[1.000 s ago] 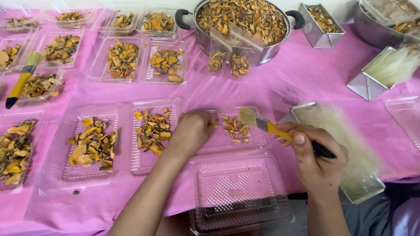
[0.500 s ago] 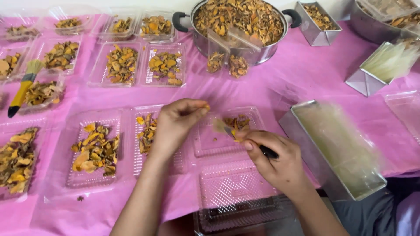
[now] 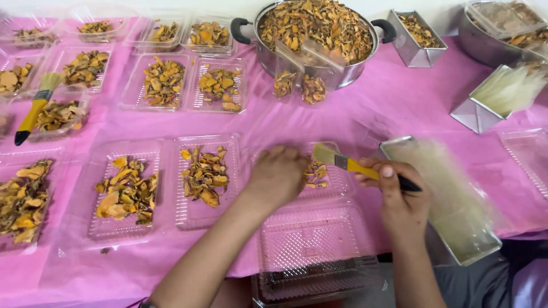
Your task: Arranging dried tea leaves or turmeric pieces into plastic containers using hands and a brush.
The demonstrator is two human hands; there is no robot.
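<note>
The left hand (image 3: 278,175) rests, fingers curled loosely around nothing visible, on a clear plastic tray of dried orange slices (image 3: 337,181), while the right hand (image 3: 399,197) grips a yellow-handled brush (image 3: 357,166) above it

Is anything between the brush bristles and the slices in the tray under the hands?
Nothing visible does. The right hand holds the brush with its bristles just above the slices in the clear tray. The left hand rests beside them, covering the tray's left part.
</note>
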